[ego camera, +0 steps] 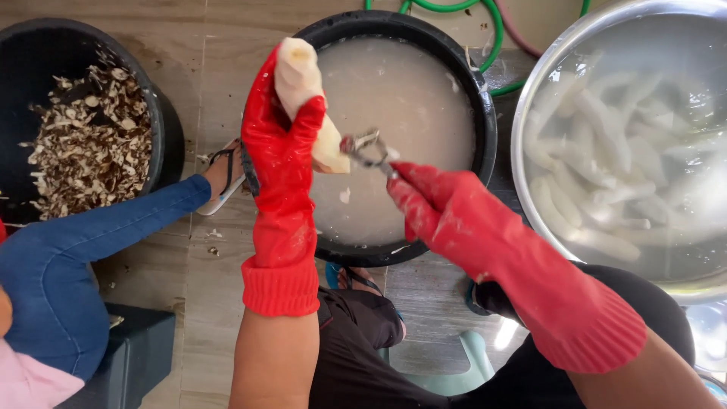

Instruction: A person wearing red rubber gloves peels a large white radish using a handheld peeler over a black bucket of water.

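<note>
Peeling is under way: the left hand (282, 144) grasps a pale root (303, 83) above the black basin (485, 129), the right hand (443, 208) clenches a peeler (366, 150) beside it. Next likely needs another scraping stroke.

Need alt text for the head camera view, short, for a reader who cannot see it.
Two red-gloved hands work over a black tub of cloudy water: the left hand holds a pale peeled root, the right hand a metal peeler. A steel basin of peeled roots sits right, a peel-filled bucket left.
</note>
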